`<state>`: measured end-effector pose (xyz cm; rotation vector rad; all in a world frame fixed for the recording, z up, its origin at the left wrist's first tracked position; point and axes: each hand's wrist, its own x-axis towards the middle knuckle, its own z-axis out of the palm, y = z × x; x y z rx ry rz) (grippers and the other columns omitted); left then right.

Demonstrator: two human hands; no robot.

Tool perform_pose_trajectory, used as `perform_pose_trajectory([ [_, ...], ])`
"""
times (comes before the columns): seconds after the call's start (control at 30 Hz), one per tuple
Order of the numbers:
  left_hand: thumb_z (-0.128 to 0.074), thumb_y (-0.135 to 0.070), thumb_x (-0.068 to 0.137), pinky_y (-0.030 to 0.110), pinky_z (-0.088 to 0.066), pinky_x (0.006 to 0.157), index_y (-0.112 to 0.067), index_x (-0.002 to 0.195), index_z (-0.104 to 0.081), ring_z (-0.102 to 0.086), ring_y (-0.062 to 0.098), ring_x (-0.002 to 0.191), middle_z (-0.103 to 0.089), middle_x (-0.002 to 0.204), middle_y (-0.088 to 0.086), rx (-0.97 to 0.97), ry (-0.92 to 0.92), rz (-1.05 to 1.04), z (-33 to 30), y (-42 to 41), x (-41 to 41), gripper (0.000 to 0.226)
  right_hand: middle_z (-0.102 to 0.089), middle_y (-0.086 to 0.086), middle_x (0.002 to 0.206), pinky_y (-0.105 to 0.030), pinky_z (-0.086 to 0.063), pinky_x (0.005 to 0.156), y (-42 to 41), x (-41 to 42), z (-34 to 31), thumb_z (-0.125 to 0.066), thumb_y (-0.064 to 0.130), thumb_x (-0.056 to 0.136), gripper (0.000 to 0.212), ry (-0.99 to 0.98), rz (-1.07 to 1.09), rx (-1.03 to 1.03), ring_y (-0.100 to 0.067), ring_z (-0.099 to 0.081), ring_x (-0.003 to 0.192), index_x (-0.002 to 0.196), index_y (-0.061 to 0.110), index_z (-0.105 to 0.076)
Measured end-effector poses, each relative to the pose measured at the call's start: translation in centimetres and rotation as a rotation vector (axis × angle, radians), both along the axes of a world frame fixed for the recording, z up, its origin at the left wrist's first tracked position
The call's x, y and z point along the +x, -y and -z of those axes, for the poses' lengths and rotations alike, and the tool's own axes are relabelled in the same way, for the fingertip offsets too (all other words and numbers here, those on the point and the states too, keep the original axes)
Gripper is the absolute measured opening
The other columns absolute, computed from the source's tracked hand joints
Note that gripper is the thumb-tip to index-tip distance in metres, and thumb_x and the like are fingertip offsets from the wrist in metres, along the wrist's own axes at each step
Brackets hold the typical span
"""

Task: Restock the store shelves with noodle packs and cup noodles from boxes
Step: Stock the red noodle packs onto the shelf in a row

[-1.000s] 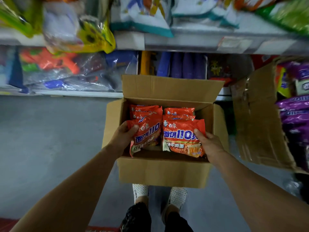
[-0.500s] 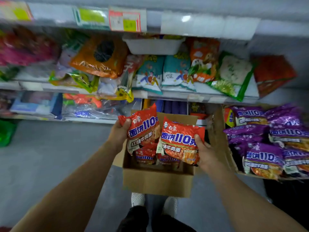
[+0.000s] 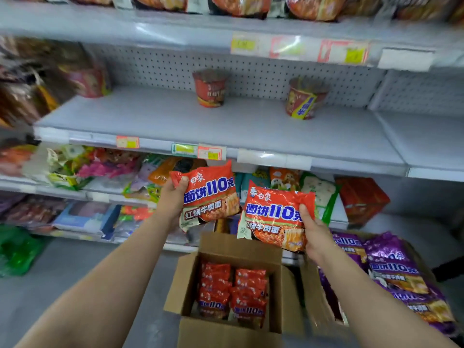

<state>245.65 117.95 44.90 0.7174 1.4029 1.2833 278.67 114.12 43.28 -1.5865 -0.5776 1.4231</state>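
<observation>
- Left hand (image 3: 173,197) raised in front of the shelving, grip closed on the left edge of an orange noodle pack (image 3: 209,194), thumb over the pack's top left corner, pack tilted with its right side higher.
- Right hand (image 3: 315,233) raised just right of it and a little lower, grip closed on the right edge of a second orange noodle pack (image 3: 273,214), thumb across the front near the blue lettering.
- Two held packs close together, corners nearly meeting; touching or not, cannot tell.
- Both packs held up in the air above an open cardboard box (image 3: 226,292) on the floor, near and centre.
- Inside the box, more orange packs (image 3: 232,292) in two rows, standing on edge.
- Just right of that box, a second open box (image 3: 319,305) filled with purple noodle packs (image 3: 391,270).
- Farther up, a grey middle shelf (image 3: 226,124), mostly bare, with two cup noodles upright and well apart: a red cup (image 3: 209,87) near the centre and a red and yellow cup (image 3: 305,97) to its right.
- At the far left end of the same shelf, another cup (image 3: 89,80), blurred.
- Price tags (image 3: 209,152) along the shelf's front edge.
- Top shelf lined with bagged goods (image 3: 238,5), cut off by the frame.
- Lower shelves behind the hands crowded with mixed snack bags (image 3: 100,167).
</observation>
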Motion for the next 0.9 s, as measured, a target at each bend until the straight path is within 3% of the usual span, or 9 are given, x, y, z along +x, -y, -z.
perform_pose_trajectory([
  [0.1, -0.052, -0.028, 0.105, 0.037, -0.060, 0.062, -0.009, 0.120, -0.055, -0.073, 0.021, 0.072, -0.071, 0.098, 0.015, 0.087, 0.000, -0.004, -3.7, 0.2, -0.3, 0.025, -0.079, -0.007, 0.085, -0.037, -0.059, 0.068, -0.7, 0.1, -3.8, -0.068, 0.050, 0.089, 0.045, 0.032, -0.023, 0.068, -0.022, -0.077, 0.074, 0.111, 0.011, -0.064],
  [0.33, -0.054, -0.030, 0.103, 0.049, -0.061, 0.078, -0.016, 0.117, -0.055, -0.071, 0.026, 0.077, -0.072, 0.101, 0.015, 0.241, -0.066, -0.104, -11.2, 0.9, -0.4, 0.020, -0.079, -0.009, 0.089, -0.049, -0.061, 0.081, -2.6, 0.4, -12.3, -0.068, 0.051, 0.089, 0.048, 0.060, -0.039, 0.236, -0.028, -0.077, 0.080, 0.114, 0.010, -0.064],
  [0.43, -0.053, -0.033, 0.104, 0.053, -0.060, 0.079, -0.013, 0.115, -0.056, -0.071, 0.031, 0.080, -0.071, 0.101, 0.019, 0.304, -0.141, -0.146, -14.5, 0.9, -0.3, 0.023, -0.079, -0.008, 0.085, -0.046, -0.061, 0.079, -3.3, 0.7, -15.9, -0.065, 0.051, 0.091, 0.043, 0.091, -0.040, 0.317, -0.027, -0.077, 0.078, 0.109, 0.012, -0.065],
  [0.57, -0.050, -0.032, 0.105, 0.042, -0.058, 0.072, -0.021, 0.103, -0.055, -0.069, 0.027, 0.076, -0.070, 0.096, 0.014, 0.396, -0.173, -0.173, -18.5, 0.6, 0.0, 0.013, -0.078, -0.005, 0.078, -0.039, -0.060, 0.072, -4.2, 0.9, -19.9, -0.065, 0.050, 0.092, 0.041, 0.107, -0.028, 0.424, -0.022, -0.076, 0.070, 0.104, 0.011, -0.065],
  [0.7, -0.049, -0.036, 0.105, 0.048, -0.060, 0.077, -0.016, 0.115, -0.051, -0.072, 0.032, 0.084, -0.071, 0.102, 0.017, 0.452, -0.209, -0.151, -21.6, -0.4, -0.9, 0.023, -0.079, -0.007, 0.088, -0.045, -0.060, 0.081, -4.8, 0.7, -23.1, -0.063, 0.051, 0.092, 0.041, 0.087, -0.048, 0.495, -0.026, -0.077, 0.080, 0.107, 0.013, -0.064],
  [0.77, -0.049, -0.034, 0.105, 0.043, -0.059, 0.074, -0.014, 0.116, -0.051, -0.070, 0.028, 0.081, -0.070, 0.101, 0.016, 0.484, -0.228, -0.159, -23.0, -1.0, -1.5, 0.023, -0.079, -0.006, 0.089, -0.045, -0.060, 0.081, -5.2, 0.6, -24.6, -0.063, 0.051, 0.093, 0.041, 0.088, -0.039, 0.523, -0.026, -0.077, 0.081, 0.107, 0.013, -0.064],
  [0.9, -0.050, -0.035, 0.105, 0.050, -0.059, 0.082, -0.019, 0.114, -0.053, -0.071, 0.031, 0.088, -0.071, 0.101, 0.011, 0.533, -0.216, -0.154, -25.3, -2.4, -2.5, 0.018, -0.079, -0.009, 0.093, -0.049, -0.060, 0.084, -6.3, -0.2, -27.7, -0.065, 0.052, 0.091, 0.043, 0.095, 0.007, 0.563, -0.029, -0.076, 0.086, 0.106, 0.012, -0.066],
])
